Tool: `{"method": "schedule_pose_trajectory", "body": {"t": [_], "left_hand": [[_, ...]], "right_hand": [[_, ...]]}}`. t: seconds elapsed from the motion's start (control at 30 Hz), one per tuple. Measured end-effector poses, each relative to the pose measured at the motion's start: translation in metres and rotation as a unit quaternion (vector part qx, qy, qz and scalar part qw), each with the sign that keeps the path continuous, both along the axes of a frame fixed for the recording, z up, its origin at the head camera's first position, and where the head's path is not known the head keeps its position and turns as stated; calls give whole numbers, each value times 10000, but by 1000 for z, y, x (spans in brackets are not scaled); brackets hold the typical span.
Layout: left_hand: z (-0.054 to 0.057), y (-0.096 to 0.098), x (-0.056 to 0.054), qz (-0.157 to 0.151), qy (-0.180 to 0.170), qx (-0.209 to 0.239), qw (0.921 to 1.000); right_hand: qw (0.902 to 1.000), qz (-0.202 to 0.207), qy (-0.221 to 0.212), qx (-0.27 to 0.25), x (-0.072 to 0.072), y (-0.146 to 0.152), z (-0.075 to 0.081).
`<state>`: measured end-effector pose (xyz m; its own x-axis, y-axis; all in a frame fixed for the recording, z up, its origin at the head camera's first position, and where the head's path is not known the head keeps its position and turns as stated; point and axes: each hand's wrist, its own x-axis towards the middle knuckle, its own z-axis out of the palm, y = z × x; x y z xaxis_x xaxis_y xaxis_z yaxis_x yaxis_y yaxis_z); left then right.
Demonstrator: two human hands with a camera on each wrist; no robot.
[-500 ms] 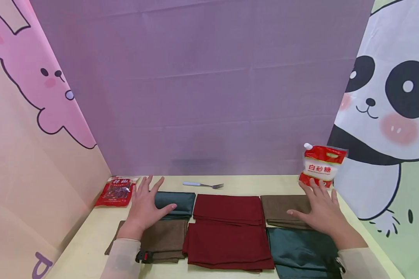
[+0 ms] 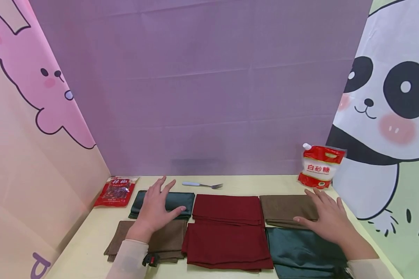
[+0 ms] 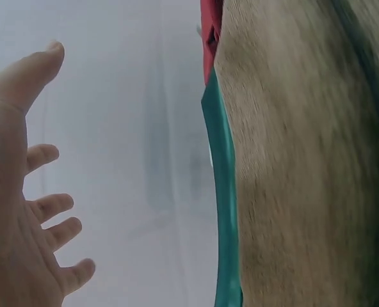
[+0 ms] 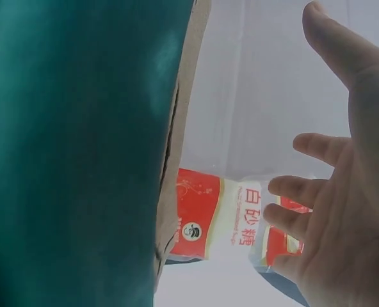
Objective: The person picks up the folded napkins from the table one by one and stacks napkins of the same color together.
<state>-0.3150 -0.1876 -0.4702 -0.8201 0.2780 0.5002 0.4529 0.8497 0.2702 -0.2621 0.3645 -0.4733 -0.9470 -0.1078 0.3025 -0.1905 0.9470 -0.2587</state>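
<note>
My left hand [image 2: 156, 211] hovers with spread fingers over the folded teal cloth [image 2: 181, 199] and folded brown cloth [image 2: 169, 236] at the left; nothing is in it. On the other side my right hand [image 2: 329, 223], also empty with fingers extended, is above the right-hand brown cloth [image 2: 286, 209] and the larger teal cloth [image 2: 300, 248]. Between the hands lie two folded dark red cloths, a far one [image 2: 227, 209] and a near one [image 2: 228, 244]. In the right wrist view, the sugar bag [image 4: 231, 214] appears beyond the right fingers.
A red packet of dried chilies [image 2: 116, 192] lies at the back left. A fork [image 2: 202, 185] with a pale handle rests at the back middle. The spouted white sugar bag [image 2: 319, 166] stands at the back right. Printed walls and a purple backdrop [image 2: 209, 97] enclose the table.
My left hand has shifted to the right, uncovering more of the left teal cloth. My right hand has moved slightly right and nearer, away from the sugar bag. The cloths look unchanged.
</note>
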Motion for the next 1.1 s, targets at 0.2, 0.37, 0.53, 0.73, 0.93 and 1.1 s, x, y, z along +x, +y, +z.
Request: {"method": "schedule_pose_trajectory", "body": {"t": [0.2,0.37,0.53,0.73,0.93,1.1], "left_hand": [[1,11,5,-168,-161,55,9997],[0,19,8,-271,-199,115,9994],[-1,27,10,-395,-296,212,9986],[-1,37,14,-456,-670,368,9960],[-1,48,19,-604,-794,462,9939],[-2,60,22,-771,-822,433,9927]], "right_hand": [[9998,-34,-125,-122,8,6,-2],[9994,-91,-169,-289,13,12,2],[9992,-113,-236,-313,17,19,2],[9984,-37,-373,-412,22,24,0],[9963,48,-578,-636,27,29,1],[9934,45,-788,-830,29,35,0]]}}
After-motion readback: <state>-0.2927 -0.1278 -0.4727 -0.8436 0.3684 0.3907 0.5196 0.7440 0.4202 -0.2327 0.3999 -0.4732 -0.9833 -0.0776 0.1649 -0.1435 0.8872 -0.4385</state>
